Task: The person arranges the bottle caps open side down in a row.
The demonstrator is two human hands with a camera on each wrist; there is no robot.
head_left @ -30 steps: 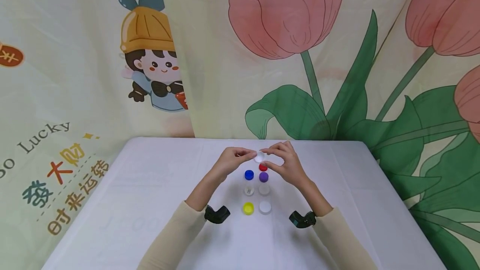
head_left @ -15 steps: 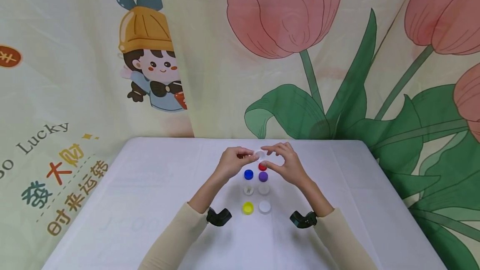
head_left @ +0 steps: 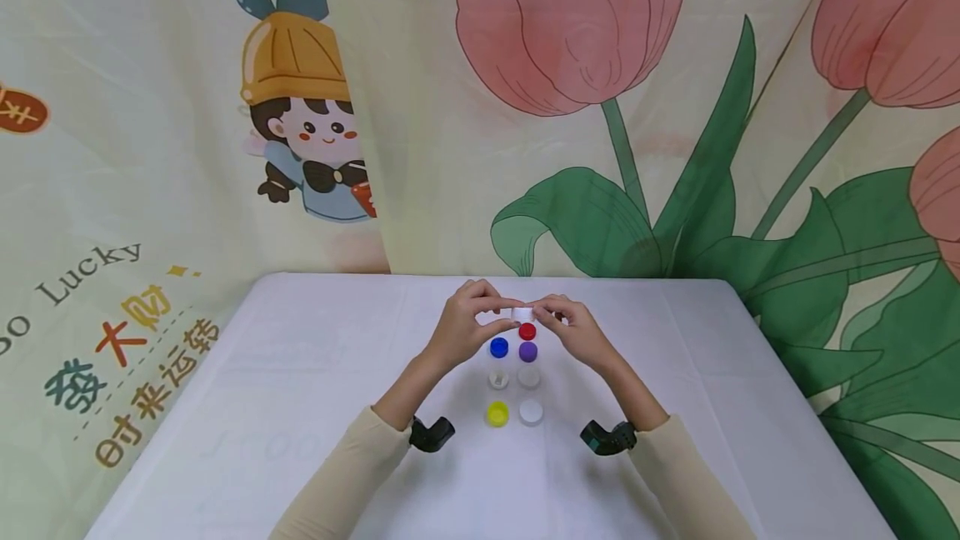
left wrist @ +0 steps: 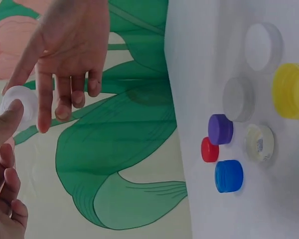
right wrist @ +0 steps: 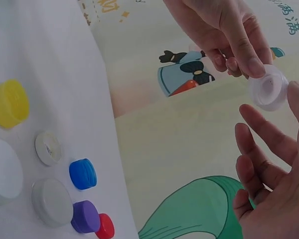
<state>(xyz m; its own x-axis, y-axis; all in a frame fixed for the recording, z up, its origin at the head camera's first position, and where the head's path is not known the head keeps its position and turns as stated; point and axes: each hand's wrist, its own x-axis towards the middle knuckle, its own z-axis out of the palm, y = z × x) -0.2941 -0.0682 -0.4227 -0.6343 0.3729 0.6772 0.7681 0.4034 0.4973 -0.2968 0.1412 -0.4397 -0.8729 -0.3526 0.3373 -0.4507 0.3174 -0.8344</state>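
Head view: above red cap (head_left: pixel 527 332) and blue cap (head_left: pixel 498 347), hands (head_left: pixel 463 325) (head_left: pixel 576 333) hold white cap (head_left: pixel 522 315).

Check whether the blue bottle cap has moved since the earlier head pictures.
No: in the head view, the blue bottle cap keeps its place relative to the white-covered table's far edge.

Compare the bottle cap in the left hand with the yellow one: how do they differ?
The held bottle cap is white; the yellow bottle cap is bright yellow. The held bottle cap is pinched midair by the left hand; the yellow bottle cap rests on the tablecloth. Both look round.
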